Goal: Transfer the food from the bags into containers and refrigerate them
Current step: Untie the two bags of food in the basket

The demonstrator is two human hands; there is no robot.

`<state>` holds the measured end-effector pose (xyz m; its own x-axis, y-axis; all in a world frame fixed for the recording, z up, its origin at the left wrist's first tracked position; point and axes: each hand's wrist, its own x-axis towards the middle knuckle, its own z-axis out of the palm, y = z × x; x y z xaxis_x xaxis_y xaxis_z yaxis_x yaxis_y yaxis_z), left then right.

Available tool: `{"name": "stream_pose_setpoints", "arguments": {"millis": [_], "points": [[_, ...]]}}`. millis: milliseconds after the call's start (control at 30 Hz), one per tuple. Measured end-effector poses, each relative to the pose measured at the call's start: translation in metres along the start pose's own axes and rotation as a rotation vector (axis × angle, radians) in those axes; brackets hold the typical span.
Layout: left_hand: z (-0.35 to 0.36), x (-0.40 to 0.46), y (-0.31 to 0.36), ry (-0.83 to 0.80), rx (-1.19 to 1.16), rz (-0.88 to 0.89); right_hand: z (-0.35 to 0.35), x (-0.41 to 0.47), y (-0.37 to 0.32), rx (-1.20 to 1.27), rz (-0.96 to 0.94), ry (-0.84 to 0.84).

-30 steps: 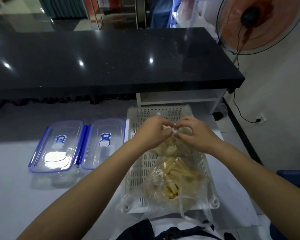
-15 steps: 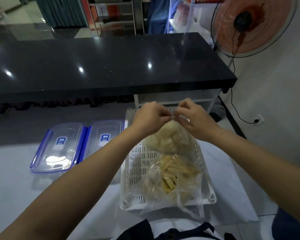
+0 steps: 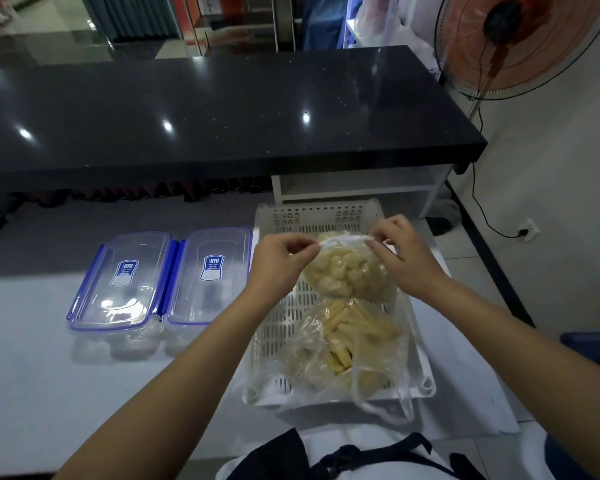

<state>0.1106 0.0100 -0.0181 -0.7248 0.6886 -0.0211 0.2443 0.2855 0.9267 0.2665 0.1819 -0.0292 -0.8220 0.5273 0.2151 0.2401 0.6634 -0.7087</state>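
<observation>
A clear bag of pale round food pieces [image 3: 349, 275] hangs over the far half of a white perforated basket [image 3: 278, 327]. My left hand [image 3: 279, 263] and my right hand [image 3: 400, 256] each pinch one end of the bag's twisted top, which is stretched flat between them. A second clear bag with yellow stick-shaped food [image 3: 354, 341] lies in the near half of the basket, its handles spilling over the front rim. Two clear containers with blue-clipped lids, one on the left [image 3: 122, 282] and one on the right [image 3: 210, 275], sit shut side by side, left of the basket.
Everything rests on a white table [image 3: 49, 393]. A long black counter [image 3: 222, 109] runs behind it. A standing fan [image 3: 520, 39] is at the top right, with a cable to a wall socket [image 3: 527, 232]. My dark apron shows at the bottom edge.
My hands have moved apart, pulling the bag's top out into a stretched line. The bag of pale pieces was lifted out of the basket and now hangs a little lower.
</observation>
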Motion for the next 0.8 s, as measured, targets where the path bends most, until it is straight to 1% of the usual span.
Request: {"name": "stream_pose_setpoints", "arguments": {"millis": [100,200,267,333,467,567,633,733,800], "points": [[-0.006,0.002,0.010,-0.035,0.152,0.096,-0.005,0.002,0.002,0.052,-0.001,0.002],[-0.006,0.009,0.024,-0.152,0.299,0.182,-0.010,0.004,-0.003,0.058,-0.011,-0.055],[-0.003,0.014,0.032,-0.220,0.404,0.220,-0.012,0.010,-0.009,0.010,-0.029,-0.083],[0.002,0.019,0.039,-0.253,0.463,0.242,-0.013,0.017,-0.014,-0.091,-0.058,-0.106],[0.007,0.026,0.050,-0.294,0.582,0.286,-0.011,0.029,-0.022,-0.423,-0.192,-0.140],[0.003,0.029,0.053,-0.270,0.673,0.319,-0.011,0.034,-0.028,-0.538,-0.250,-0.201],[-0.002,0.028,0.057,-0.246,0.709,0.350,-0.014,0.037,-0.033,-0.565,-0.284,-0.213],[-0.010,0.026,0.065,-0.164,0.730,0.412,-0.022,0.042,-0.042,-0.502,-0.346,-0.129],[-0.016,0.026,0.070,-0.121,0.680,0.419,-0.027,0.045,-0.048,-0.460,-0.377,-0.061]]}}
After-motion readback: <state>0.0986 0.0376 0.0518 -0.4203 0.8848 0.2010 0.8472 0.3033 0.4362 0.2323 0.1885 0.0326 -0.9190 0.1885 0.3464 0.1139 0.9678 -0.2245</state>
